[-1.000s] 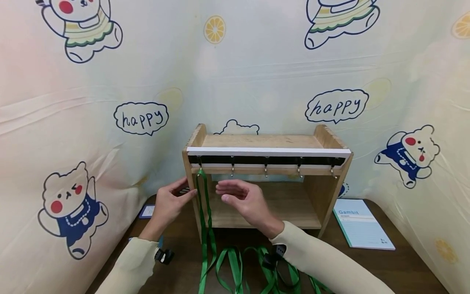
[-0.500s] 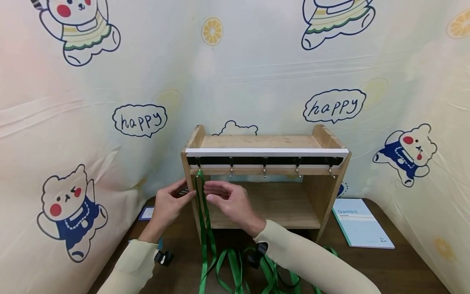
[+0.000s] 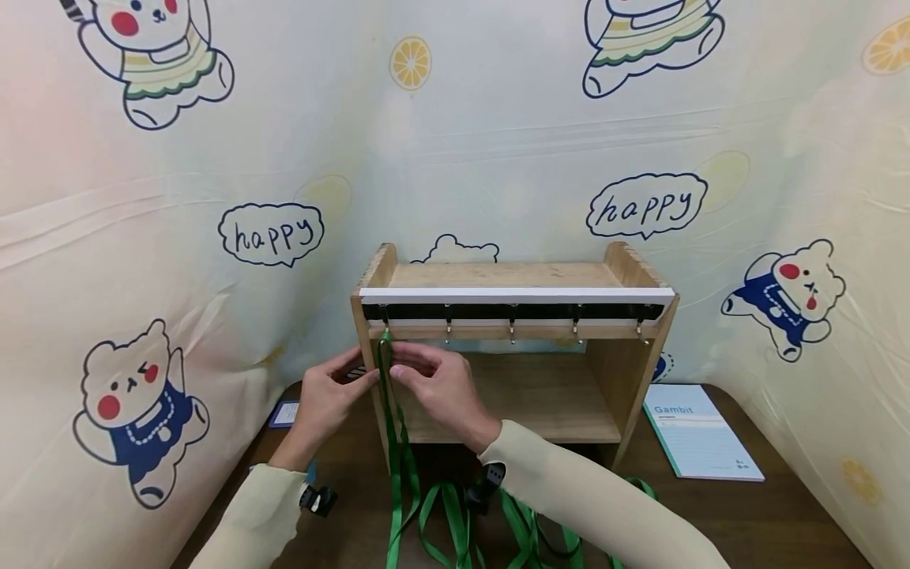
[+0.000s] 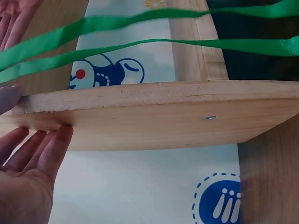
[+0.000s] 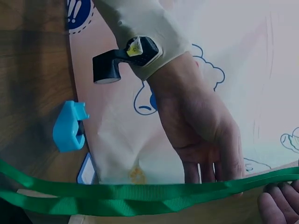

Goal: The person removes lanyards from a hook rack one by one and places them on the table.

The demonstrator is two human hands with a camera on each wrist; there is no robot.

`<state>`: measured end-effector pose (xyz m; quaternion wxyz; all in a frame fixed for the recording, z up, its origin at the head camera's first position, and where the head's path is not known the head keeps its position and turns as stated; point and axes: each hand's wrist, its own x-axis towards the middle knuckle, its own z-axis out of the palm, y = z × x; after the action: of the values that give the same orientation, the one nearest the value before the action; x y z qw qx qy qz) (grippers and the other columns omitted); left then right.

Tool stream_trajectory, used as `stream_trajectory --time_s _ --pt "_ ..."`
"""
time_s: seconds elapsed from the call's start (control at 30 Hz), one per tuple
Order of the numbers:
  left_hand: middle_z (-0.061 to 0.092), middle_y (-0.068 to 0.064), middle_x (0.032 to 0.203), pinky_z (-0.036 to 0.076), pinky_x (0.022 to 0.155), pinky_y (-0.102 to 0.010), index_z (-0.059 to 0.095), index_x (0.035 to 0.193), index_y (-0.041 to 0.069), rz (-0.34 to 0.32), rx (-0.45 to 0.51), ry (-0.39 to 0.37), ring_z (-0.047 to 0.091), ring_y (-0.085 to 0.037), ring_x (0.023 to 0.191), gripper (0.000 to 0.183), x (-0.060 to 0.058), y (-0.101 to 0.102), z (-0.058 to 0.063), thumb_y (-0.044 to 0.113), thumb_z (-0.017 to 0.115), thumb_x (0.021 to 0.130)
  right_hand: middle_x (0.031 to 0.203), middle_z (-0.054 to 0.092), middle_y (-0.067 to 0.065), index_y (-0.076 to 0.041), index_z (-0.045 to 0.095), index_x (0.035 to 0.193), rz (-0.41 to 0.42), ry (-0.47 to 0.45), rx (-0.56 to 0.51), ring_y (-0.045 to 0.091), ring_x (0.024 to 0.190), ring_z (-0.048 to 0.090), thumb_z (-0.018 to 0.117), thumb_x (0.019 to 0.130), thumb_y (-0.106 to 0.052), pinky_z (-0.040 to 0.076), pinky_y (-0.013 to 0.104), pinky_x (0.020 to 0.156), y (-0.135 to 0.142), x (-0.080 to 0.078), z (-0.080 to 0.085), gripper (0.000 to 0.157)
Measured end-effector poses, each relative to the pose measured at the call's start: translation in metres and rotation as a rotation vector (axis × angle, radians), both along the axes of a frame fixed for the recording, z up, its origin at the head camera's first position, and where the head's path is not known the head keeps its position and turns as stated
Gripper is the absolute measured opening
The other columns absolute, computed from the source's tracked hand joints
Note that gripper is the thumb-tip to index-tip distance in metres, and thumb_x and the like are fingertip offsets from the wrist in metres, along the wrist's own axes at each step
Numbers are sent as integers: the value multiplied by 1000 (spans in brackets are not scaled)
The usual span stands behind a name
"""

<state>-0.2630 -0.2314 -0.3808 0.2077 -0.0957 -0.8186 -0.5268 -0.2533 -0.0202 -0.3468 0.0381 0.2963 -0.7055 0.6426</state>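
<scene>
A green lanyard (image 3: 389, 403) hangs as two strands from the leftmost metal hook (image 3: 386, 314) of a small wooden shelf (image 3: 512, 273). My left hand (image 3: 327, 399) grips the shelf's left side panel (image 4: 140, 116), thumb on the front edge and fingers on the outer face. Close to the right of the strands, my right hand (image 3: 444, 391) holds its thumb and fingers a little below the hook. In the left wrist view the fingers of that hand look fairly straight. Whether they touch the lanyard cannot be made out.
More green lanyards (image 3: 455, 521) lie on the dark table in front of the shelf. Several hooks run along the black strip (image 3: 479, 311). A notebook (image 3: 700, 431) lies at the right. A blue tape dispenser (image 5: 69, 128) stands left of the shelf.
My right hand has moved left, up to the strands of the hanging lanyard. My left hand stays on the side panel.
</scene>
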Motion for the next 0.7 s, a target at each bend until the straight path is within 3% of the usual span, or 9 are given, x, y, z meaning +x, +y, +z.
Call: stream_trajectory --time_s 0.1,0.27,0.4,0.53,0.7 --pt "68 -20 132 54 82 -12 61 140 4 -2 -5 11 67 -24 117 53 -1 -1 0 19 77 92 128 73 2 -17 68 132 -7 -22 -8 13 116 69 70 97 -24 57 24 92 -5 0 2 35" --pt "69 -19 132 55 82 -12 62 139 6 -3 2 3 66 0 106 52 -1 -1 0 19 77 91 121 76 0 -19 72 127 -39 -112 -43 10 108 70 72 96 -28 59 28 89 -13 -1 5 33" --pt "68 -18 132 55 81 -12 62 140 7 3 12 -16 66 -3 106 53 1 0 1 23 77 92 117 77 3 -16 74 125 -56 -175 -80 9 102 70 73 95 -29 60 31 89 -20 -3 8 33" --pt "67 -19 133 54 81 -11 61 140 7 7 20 -27 67 -11 111 53 2 0 1 25 77 92 119 76 12 -7 73 125 -13 -247 -181 16 106 73 72 95 -22 60 32 91 -26 -5 11 33" --pt "67 -19 133 54 82 -11 62 139 6 4 26 -22 64 6 105 52 1 -1 1 24 76 92 118 75 20 1 72 121 44 -327 -294 22 102 75 70 97 -19 60 36 91 -29 -7 14 32"
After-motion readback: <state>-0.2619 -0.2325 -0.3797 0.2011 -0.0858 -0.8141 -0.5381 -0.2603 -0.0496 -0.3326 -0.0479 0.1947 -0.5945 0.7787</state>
